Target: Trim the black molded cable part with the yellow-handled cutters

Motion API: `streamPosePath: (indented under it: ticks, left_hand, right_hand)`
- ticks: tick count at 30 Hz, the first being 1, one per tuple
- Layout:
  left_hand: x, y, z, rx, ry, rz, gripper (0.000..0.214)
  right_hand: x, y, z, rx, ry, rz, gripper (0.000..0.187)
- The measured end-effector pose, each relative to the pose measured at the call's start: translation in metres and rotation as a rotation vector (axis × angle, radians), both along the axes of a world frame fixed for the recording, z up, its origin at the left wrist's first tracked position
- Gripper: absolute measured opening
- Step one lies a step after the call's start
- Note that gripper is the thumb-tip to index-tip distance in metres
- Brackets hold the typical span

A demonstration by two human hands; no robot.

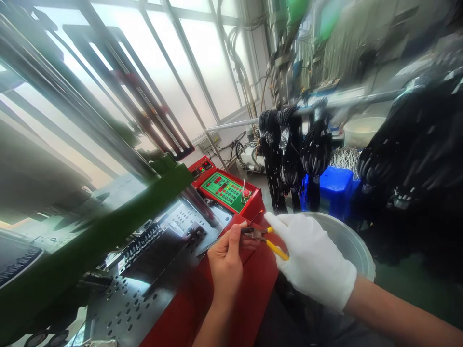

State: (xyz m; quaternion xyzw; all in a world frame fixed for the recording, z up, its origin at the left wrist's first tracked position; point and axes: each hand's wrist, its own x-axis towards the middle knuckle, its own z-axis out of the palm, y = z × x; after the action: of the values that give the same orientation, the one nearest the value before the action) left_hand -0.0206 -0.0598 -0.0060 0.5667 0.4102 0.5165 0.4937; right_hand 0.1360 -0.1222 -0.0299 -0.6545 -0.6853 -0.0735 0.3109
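In the head view, my right hand (311,255), in a white glove, is closed round the yellow handles of small pliers (277,249). Their metal jaws point left and meet the fingers of my left hand (228,253). That hand is bare, with thumb and fingers pinched on a thin dark cable (256,217); one end of it sticks up to the right with an orange tip. Whether the jaws grip the cable I cannot tell. Both hands are above the red edge of a machine (249,284).
A control panel (224,190) with a red button stands ahead. To the left are a perforated metal plate (126,308) and a green beam (90,221). Bundles of black cables (289,149) hang from a rail. A translucent bin (361,246) and blue container (336,185) sit at right.
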Motion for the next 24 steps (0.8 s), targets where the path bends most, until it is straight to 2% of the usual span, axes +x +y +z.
streamPosePath:
  ticks: [8,16,24]
  left_hand:
    - [-0.0016,0.0002,-0.0053,-0.012,0.041,-0.012,0.031]
    - [-0.0023,0.0028,-0.0061,-0.041,0.053,0.017,0.033]
    - [0.0032,-0.0014,-0.0021,-0.024,0.087,0.007,0.031]
  right_hand:
    - [-0.0025,0.0055,-0.0035,-0.027,0.145,0.043,0.061]
    - [0.0011,0.0026,-0.0038,-0.046,0.069,0.046,0.064]
    - [-0.0032,0.0065,-0.0051,-0.078,0.114,0.051,0.061]
